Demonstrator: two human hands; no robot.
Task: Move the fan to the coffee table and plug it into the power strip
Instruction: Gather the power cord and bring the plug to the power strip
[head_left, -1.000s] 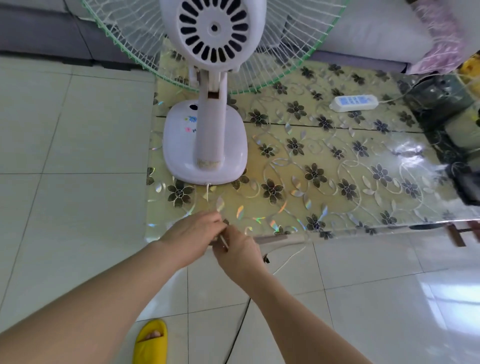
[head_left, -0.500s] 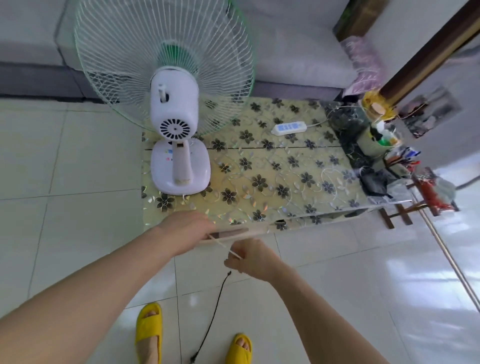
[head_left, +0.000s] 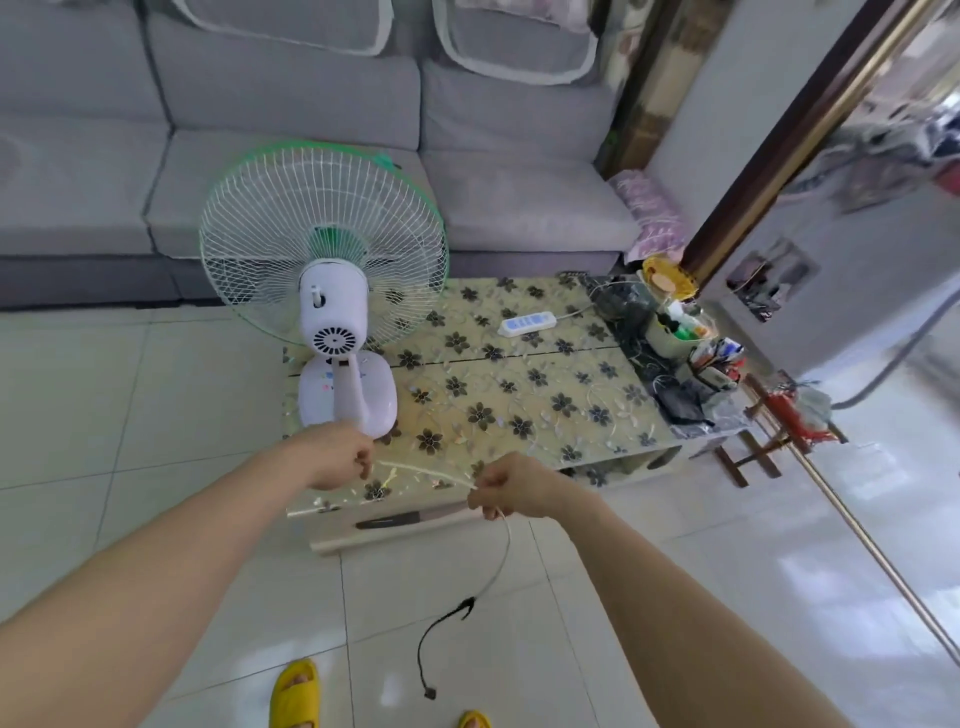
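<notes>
With fan (head_left: 332, 312) standing at nine o'clock on coffee table (head_left: 519, 415), paying out its cord (head_left: 426, 470), pinched in closed left hand (head_left: 337, 457) and right hand (head_left: 506, 488); next, probably, carrying dangling plug (head_left: 429, 692) to power strip (head_left: 527, 323) at one o'clock.

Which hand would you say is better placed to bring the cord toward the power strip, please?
Probably the right hand: it grips the cord on its free side and is nearer the power strip.
</notes>
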